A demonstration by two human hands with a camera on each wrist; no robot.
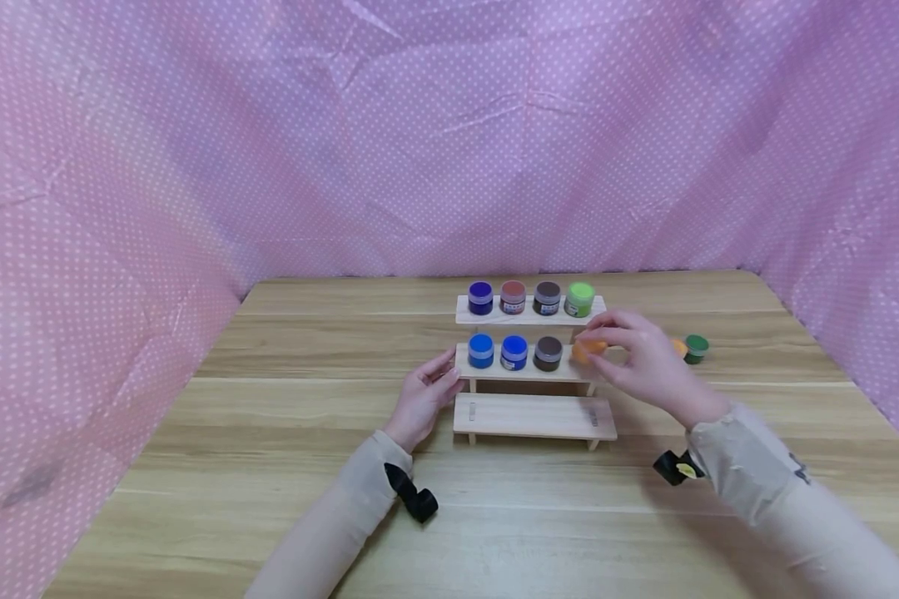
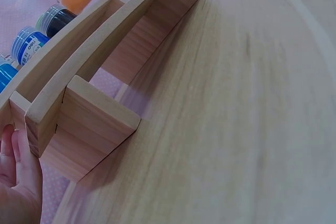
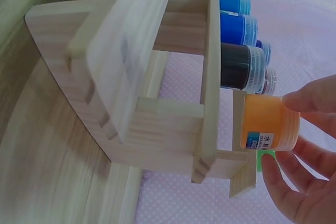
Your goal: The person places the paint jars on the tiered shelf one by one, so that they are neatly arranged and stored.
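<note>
In the head view, I see the right hand (image 1: pixel 633 353) pinching an orange paint jar (image 1: pixel 586 352) over the right end of the middle tier of a three-tiered wooden rack (image 1: pixel 535 414), next to a dark brown jar (image 1: pixel 548 354). The left hand (image 1: pixel 419 399) is at the rack's left end.

From the left wrist, its fingers meet the wood there; whether they grip it, I can't tell.

From the right wrist, thumb and fingers clasp the orange jar by its clear lid, base just off the plank.
</note>
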